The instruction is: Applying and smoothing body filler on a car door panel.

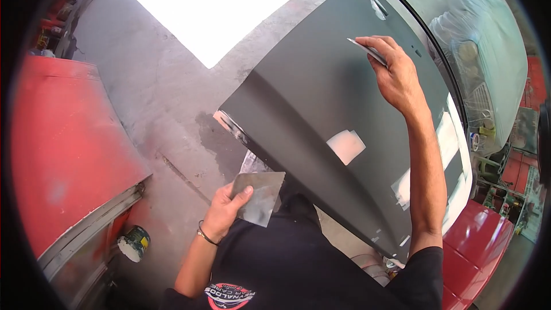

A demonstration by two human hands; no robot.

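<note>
A large dark grey car panel (287, 69) lies slanted in front of me, with a pale pinkish filler patch (345, 145) near its middle and white patches (445, 140) along its right side. My left hand (229, 204), low at the panel's near-left edge, grips a square thin metal plate (258, 205), thumb on its face. My right hand (396, 72) is closed on a thin flat spreader (359, 45) over the upper part of the panel; I cannot tell whether the blade touches the surface.
A red panel (74, 138) stands at the left, beside a can (134, 243) on the concrete floor (120, 97). Another red panel (470, 252) sits at the lower right. A plastic-covered object (488, 63) and stacked items (522, 195) line the right side.
</note>
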